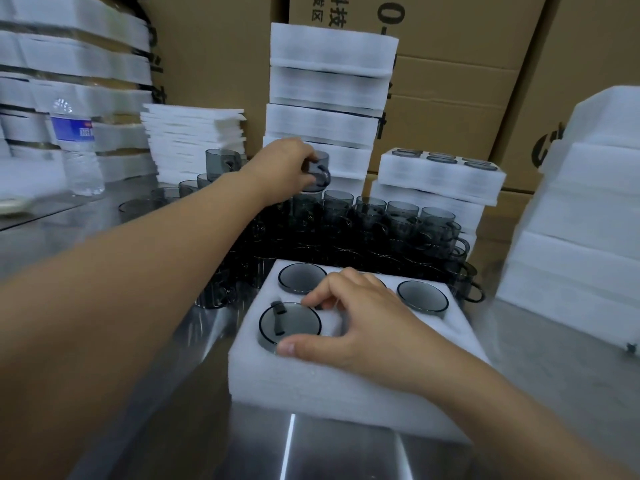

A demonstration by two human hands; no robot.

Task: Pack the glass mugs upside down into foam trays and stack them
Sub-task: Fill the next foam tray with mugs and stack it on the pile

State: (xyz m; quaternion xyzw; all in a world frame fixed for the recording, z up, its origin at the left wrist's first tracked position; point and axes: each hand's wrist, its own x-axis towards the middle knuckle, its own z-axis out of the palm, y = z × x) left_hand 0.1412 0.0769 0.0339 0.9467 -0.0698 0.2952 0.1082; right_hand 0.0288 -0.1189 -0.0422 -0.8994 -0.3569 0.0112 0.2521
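A white foam tray [304,382] lies on the steel table in front of me. Three smoky glass mugs sit upside down in its holes. My right hand [360,323] grips the near-left mug [289,325] between thumb and fingertips, and that mug stands partly out of its hole. Other mugs fill the far-left hole [302,278] and the far-right hole [422,295]. My left hand [284,168] reaches far back and holds a grey mug [320,173] above the crowd of loose mugs [381,220].
Stacks of foam trays stand behind [329,98], at left [69,64] and at right [588,202]. A packed tray [440,178] tops a short stack at back right. A water bottle [78,147] stands at left. Flat foam sheets [194,140] and cardboard boxes [450,81] line the back.
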